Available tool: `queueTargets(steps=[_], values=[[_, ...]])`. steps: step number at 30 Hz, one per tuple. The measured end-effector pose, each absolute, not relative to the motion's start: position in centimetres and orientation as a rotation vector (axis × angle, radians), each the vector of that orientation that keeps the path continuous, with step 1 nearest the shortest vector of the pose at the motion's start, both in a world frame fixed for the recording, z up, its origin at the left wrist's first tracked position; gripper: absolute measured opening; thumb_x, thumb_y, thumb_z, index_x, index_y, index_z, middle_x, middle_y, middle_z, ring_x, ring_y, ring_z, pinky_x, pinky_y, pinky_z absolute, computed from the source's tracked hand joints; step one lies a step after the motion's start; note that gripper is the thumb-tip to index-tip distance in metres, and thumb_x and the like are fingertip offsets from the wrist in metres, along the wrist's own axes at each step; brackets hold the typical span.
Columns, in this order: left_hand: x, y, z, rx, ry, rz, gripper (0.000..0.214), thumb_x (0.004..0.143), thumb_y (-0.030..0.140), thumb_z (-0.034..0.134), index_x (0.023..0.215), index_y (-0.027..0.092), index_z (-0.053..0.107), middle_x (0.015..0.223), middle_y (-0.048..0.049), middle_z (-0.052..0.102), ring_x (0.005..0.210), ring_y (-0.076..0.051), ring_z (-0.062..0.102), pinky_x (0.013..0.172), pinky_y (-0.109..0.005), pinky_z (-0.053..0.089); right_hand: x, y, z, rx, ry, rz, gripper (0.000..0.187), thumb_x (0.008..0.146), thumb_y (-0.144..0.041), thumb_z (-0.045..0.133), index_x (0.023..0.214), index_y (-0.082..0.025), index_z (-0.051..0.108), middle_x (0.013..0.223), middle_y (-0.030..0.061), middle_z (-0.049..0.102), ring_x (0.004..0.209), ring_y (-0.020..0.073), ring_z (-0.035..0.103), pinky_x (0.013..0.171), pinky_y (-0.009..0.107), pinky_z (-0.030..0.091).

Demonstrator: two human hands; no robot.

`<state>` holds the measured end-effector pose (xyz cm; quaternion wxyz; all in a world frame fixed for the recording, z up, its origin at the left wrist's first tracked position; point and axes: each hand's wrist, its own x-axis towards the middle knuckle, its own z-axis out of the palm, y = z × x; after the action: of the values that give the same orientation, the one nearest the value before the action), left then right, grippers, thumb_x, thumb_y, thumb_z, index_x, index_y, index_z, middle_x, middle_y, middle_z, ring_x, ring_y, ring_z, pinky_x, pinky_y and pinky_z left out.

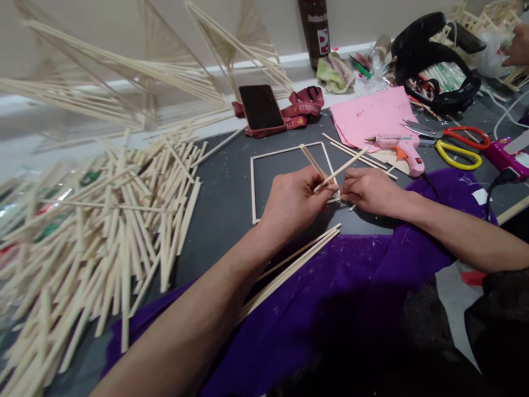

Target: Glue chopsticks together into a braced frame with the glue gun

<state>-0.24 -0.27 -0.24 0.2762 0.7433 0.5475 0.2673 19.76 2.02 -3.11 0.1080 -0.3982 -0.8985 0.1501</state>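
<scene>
My left hand (pixel 291 198) is closed round thin wooden sticks (pixel 347 167), two of which cross and jut up from between thumb and fingers. Close beside it, my right hand (pixel 370 190) pinches with its fingertips near a short stick end; the fingers mostly hide what is in them. Beneath both hands lies a four-sided frame of thin sticks (pixel 252 187) on the grey table, its near right corner covered by the hands. Several loose sticks (pixel 297 259) rest on the purple cloth (pixel 314 286) by my left forearm.
A large heap of wooden sticks (pixel 136 220) covers the left side. Behind the frame lie a phone (pixel 261 107) and red lanyard (pixel 306 105). Pink sheets (pixel 376 113), a pink glue gun (pixel 405 151) and scissors (pixel 458 157) are at right. Another person's hand (pixel 517 47) shows top right.
</scene>
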Motion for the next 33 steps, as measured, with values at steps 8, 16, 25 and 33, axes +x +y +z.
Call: queueTargets(steps=[8,16,25,33], values=[[-0.3,-0.4,-0.3,1.977,1.447,0.735,0.013,0.087,0.031,0.070,0.078,0.021,0.070,0.060,0.0029,0.068,0.058,-0.015,0.065,0.061,-0.026,0.044,21.1,2.1,-2.6,-1.212,-2.615,0.371,0.026,0.101,-0.020,0.057,0.098,-0.017,0.083,0.096,0.0078,0.068,0.085,0.0177,0.057,0.072,0.033,0.032],[-0.6,0.1,0.1,1.934,1.443,0.714,0.018,0.078,0.037,0.080,0.085,0.021,0.074,0.076,-0.0002,0.078,0.061,-0.014,0.064,0.058,-0.025,0.045,20.9,1.5,-2.7,-1.211,-2.621,0.351,0.027,0.102,-0.025,0.058,0.096,-0.018,0.083,0.097,0.0073,0.070,0.079,0.0157,0.055,0.065,0.033,0.026],[-2.1,0.4,2.0,1.911,1.510,0.694,0.044,0.070,0.041,0.085,0.107,0.019,0.079,0.081,-0.0032,0.078,0.061,-0.015,0.058,0.058,-0.029,0.043,21.0,1.5,-2.7,-1.197,-2.621,0.345,0.025,0.102,-0.025,0.059,0.098,-0.018,0.083,0.095,0.0073,0.069,0.079,0.0155,0.054,0.066,0.032,0.026],[-3.8,0.1,5.6,1.924,1.652,0.719,0.039,0.068,0.032,0.085,0.104,0.017,0.081,0.084,-0.0011,0.077,0.069,-0.014,0.058,0.068,-0.031,0.043,21.4,1.5,-2.8,-1.152,-2.580,0.379,0.026,0.102,-0.024,0.056,0.095,-0.020,0.081,0.094,0.0058,0.069,0.083,0.0156,0.057,0.068,0.031,0.031]])
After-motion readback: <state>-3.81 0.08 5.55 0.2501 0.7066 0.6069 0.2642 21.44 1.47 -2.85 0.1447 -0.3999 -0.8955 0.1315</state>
